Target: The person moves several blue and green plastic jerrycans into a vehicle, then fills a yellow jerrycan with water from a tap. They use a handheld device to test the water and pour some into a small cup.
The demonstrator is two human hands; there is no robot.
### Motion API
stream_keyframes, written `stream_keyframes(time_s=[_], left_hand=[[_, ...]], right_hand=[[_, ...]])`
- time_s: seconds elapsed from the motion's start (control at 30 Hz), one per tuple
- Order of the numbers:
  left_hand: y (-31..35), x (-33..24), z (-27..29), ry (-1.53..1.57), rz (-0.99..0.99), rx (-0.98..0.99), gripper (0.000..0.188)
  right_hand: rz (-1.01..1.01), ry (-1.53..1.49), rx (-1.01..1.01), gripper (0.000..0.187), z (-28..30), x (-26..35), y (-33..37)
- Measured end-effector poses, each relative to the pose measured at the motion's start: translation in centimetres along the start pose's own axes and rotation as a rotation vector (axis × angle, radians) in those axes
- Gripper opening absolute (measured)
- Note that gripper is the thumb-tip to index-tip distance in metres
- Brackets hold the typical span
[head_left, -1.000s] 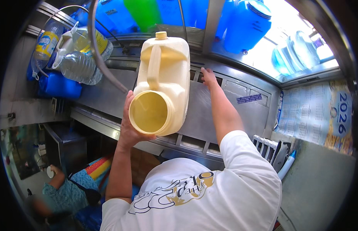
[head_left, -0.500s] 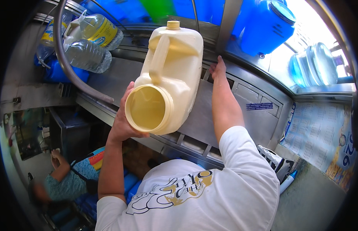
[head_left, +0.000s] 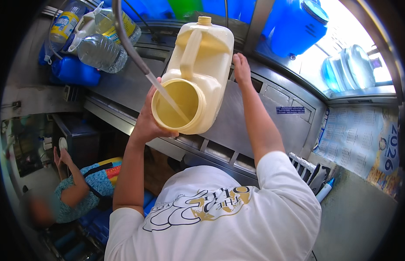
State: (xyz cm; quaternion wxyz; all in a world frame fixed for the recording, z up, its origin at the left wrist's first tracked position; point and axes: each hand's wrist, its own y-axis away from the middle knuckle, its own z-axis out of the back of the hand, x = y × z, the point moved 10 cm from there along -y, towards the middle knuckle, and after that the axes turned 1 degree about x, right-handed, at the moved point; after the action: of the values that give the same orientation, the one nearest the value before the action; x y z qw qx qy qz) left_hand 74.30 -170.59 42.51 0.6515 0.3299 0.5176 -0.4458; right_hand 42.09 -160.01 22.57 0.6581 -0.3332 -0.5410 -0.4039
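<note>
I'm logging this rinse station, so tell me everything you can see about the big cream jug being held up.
The cream plastic jug is a large, boxy container with a moulded handle along its upper side, a small yellow screw cap at its far end and a wide round opening facing the camera. It is tipped on its side. The left hand grips the opening's rim; the right hand presses its far side. A thin water stream from a grey hose runs into the opening.

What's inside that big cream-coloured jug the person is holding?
Through the wide mouth of the cream jug a clear hose tip pokes in, with the yellowish inner wall behind it. Whether any liquid sits deeper inside cannot be seen.
</note>
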Motion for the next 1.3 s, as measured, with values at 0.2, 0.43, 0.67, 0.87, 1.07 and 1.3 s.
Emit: stream_keyframes(time_s=[0.2,0.43,0.67,0.87,1.07,1.3], left_hand=[[0.0,0.3,0.4,-0.029,-0.046,0.036,0.132],[1.2,-0.4,0.6,-0.116,-0.098,0.046,0.132],[1.8,-0.1,0.8,-0.240,-0.271,0.077,0.128],[4.5,12.3,6.3,-0.254,-0.078,0.024,0.111],[8.1,32.7,20.6,-0.732,0.463,-0.214,0.097],[4.8,44.3,28.5,-0.838,0.744,-0.216,0.089]], right_hand=[[0.140,-0.116,0.239,0.085,-0.8,7.4,19.2],[0.057,-0.156,0.286,0.102,-2.0,11.6,25.7],[0.135,-0.048,0.230,0.083,-1.9,10.7,26.7],[-0.233,-0.015,0.135,0.051,0.0,6.8,28.5],[-0.248,0.726,0.242,0.042,0.2,5.0,34.1],[-0.373,0.847,0.368,0.049,-1.2,4.0,39.9]])
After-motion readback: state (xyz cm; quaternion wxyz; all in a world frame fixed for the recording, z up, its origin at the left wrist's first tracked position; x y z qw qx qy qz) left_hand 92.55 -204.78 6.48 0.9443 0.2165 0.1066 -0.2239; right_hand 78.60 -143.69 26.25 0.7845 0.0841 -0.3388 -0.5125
